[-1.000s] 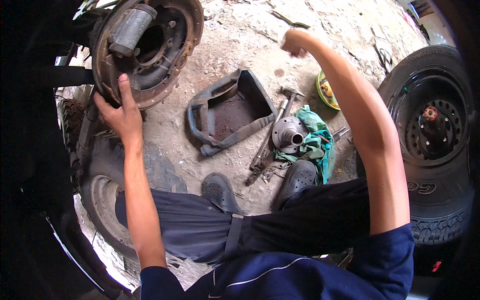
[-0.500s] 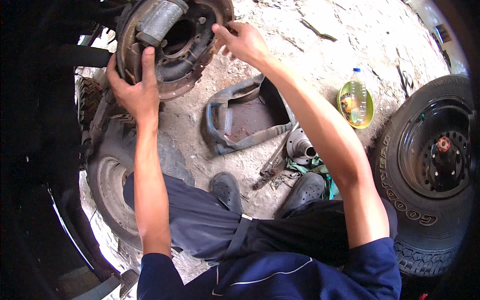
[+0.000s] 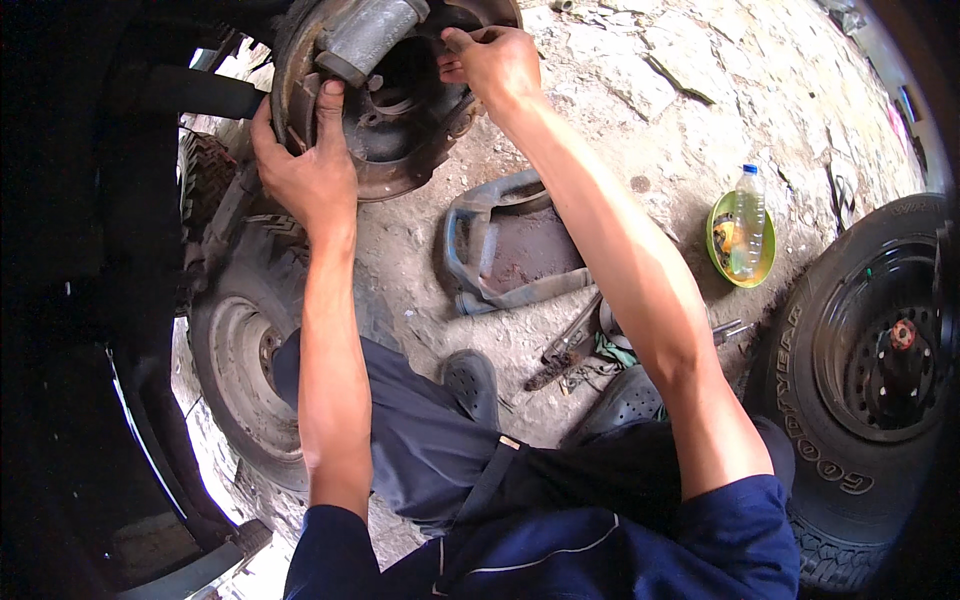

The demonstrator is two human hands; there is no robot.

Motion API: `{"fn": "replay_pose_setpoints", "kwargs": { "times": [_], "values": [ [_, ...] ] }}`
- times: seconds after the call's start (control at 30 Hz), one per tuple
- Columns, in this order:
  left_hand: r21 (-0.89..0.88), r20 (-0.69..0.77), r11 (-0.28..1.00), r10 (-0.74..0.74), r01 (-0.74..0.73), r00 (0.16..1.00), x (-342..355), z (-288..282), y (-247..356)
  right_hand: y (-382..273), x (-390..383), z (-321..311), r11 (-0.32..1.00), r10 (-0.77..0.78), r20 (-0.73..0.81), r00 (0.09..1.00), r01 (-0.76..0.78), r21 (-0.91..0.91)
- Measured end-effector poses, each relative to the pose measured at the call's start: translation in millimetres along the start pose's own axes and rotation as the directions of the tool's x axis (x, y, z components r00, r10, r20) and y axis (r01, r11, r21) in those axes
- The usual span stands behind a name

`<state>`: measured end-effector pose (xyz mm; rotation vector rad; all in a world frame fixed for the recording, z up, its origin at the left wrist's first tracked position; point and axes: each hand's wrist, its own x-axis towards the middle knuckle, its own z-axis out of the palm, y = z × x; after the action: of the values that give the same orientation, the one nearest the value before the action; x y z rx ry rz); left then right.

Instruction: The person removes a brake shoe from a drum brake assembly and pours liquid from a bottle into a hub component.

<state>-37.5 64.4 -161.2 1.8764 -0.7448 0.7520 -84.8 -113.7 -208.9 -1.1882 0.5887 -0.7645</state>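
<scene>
A round, dirty metal brake backing plate [image 3: 395,145] stands at the top, left of centre, with a grey metal cylinder [image 3: 372,38] on its face. My left hand [image 3: 312,190] is wrapped round the plate's lower left edge, its thumb pressed on the near face just below the cylinder. Over the plate's right part is my right hand [image 3: 503,72], fingers curled and pinched together. Whatever they hold, if anything, is too small to make out. Below the plate, a cut-open plastic jug [image 3: 535,245] with dark residue lies on the ground.
A green bowl [image 3: 766,260] with a clear blue-capped bottle [image 3: 748,215] stands at right. Beyond my right elbow is a large wheel [image 3: 800,340]; another wheel [image 3: 225,350] is beside my left leg. Metal tools [image 3: 575,345] lie near my shoes. Dark vehicle parts fill the left side.
The whole view has shifted, so things appear further right and lower. My right fingers have moved inward from the plate's right edge over its face. My left hand keeps its hold.
</scene>
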Motion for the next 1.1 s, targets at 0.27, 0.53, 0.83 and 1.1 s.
{"fn": "replay_pose_setpoints", "kwargs": {
  "times": [0.27, 0.53, 0.83, 1.1],
  "values": [
    [-0.093, -0.033, 0.996, -0.013, 0.010, 0.999, -1, 1, 3, 7, -15, 5, 0.770, -0.466, -0.107, 0.878, 0.342, -0.539],
    [-0.183, -0.058, 0.983, -0.036, 0.025, 0.998, 0, 2, 3, 23, -6, -6, 0.752, -0.510, -0.033, 0.860, 0.427, -0.501],
    [-0.174, -0.042, 0.984, -0.045, 0.037, 0.998, 0, 3, 5, 60, 13, -19, 0.885, -0.431, -0.053, 0.901, 0.410, -0.220],
    [-0.171, -0.025, 0.984, -0.060, 0.055, 0.998, 0, -1, 5, 75, 16, 4, 0.854, -0.498, -0.256, 0.828, 0.418, -0.308]
  ]
}}
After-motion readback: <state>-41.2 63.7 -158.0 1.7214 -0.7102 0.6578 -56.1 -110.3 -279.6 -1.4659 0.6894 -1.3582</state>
